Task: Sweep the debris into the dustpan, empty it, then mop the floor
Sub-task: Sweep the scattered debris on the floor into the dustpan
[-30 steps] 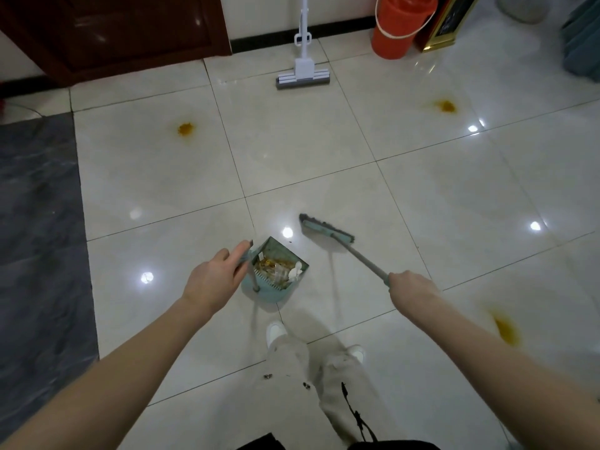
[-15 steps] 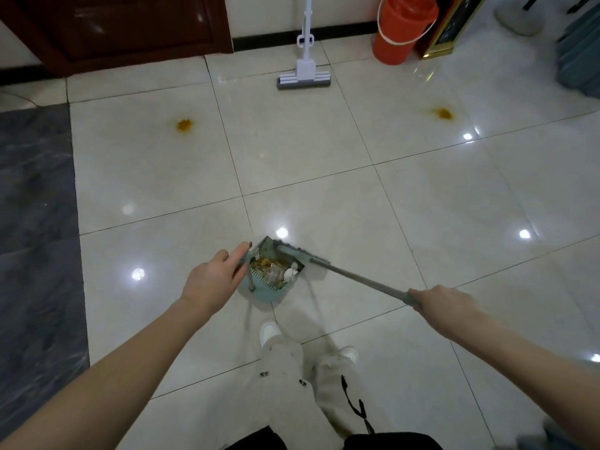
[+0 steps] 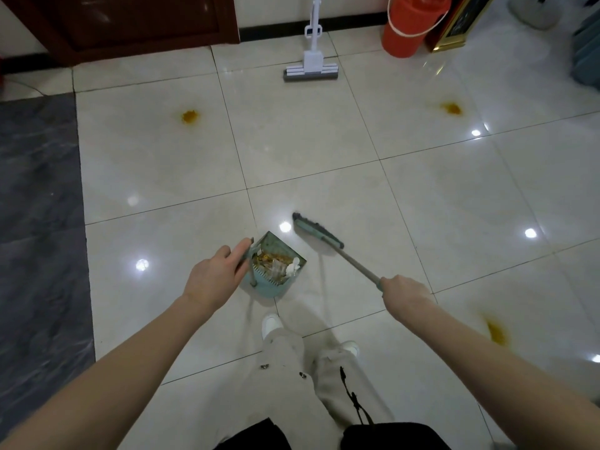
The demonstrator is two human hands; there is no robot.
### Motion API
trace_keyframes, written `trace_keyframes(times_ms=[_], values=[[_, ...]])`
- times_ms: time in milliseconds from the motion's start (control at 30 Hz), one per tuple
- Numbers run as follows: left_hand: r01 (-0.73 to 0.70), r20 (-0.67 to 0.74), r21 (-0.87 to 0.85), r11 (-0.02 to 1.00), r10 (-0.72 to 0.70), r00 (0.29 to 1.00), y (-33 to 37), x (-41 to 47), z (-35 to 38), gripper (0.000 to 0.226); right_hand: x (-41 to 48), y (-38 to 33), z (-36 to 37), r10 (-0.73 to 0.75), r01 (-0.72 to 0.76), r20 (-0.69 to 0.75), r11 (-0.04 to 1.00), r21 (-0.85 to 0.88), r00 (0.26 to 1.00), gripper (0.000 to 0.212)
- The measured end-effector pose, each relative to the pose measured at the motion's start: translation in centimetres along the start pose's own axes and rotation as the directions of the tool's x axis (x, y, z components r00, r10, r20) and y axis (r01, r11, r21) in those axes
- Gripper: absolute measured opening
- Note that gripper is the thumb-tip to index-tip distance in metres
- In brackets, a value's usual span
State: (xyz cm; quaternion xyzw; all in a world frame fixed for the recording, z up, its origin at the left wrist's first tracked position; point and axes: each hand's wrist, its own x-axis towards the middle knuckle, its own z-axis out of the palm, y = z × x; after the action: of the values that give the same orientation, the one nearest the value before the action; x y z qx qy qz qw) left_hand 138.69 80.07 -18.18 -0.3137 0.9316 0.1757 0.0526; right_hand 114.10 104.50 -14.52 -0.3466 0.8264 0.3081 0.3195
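Observation:
A teal dustpan (image 3: 263, 289) stands on the pale tiles just ahead of my feet, filled with yellow-brown scraps and white bits of debris (image 3: 276, 264). My left hand (image 3: 216, 277) holds its upright handle. My right hand (image 3: 404, 292) grips the grey handle of a broom. The broom's teal head (image 3: 317, 230) rests on the floor just right of the dustpan's mouth, apart from it. A white sponge mop (image 3: 311, 68) leans against the far wall.
Three orange stains mark the tiles: far left (image 3: 189, 116), far right (image 3: 452, 108) and near right (image 3: 496, 331). An orange bucket (image 3: 409, 26) stands at the back right beside a gold-framed object (image 3: 459, 24). A dark grey floor strip (image 3: 39, 238) runs along the left. A dark wooden door (image 3: 136, 21) stands behind.
Half a second ago the broom head was at the dustpan's mouth; it has swung back out to the right. My left hand and the dustpan have stayed in place.

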Motion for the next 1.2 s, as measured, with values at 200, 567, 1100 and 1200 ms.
trace_keyframes(times_ms=[200, 567, 1100, 1200], values=[[-0.014, -0.035, 0.000, 1.000, 0.014, 0.999, -0.2, 0.0, -0.3, 0.034, -3.0, 1.0, 2.4, -0.126, 0.126, 0.000, 0.990, -0.065, 0.992, 0.031], [0.007, -0.055, 0.001, 1.000, -0.007, 0.998, -0.7, 4.5, -4.2, 0.038, -4.1, 8.0, 0.4, 0.029, -0.012, -0.050, 0.952, 0.305, 0.998, 0.029], [-0.090, -0.205, 0.174, 0.981, 0.126, 0.971, 11.7, 25.9, -13.3, 0.039, 4.4, 27.2, -7.8, 0.143, -0.090, 0.012, 0.554, 0.827, 0.990, 0.048], [-0.080, -0.224, 0.184, 0.980, 0.121, 0.967, 15.6, 31.0, -15.1, 0.042, 5.6, 31.5, -10.4, 0.163, -0.073, -0.021, 0.550, 0.832, 0.986, 0.046]])
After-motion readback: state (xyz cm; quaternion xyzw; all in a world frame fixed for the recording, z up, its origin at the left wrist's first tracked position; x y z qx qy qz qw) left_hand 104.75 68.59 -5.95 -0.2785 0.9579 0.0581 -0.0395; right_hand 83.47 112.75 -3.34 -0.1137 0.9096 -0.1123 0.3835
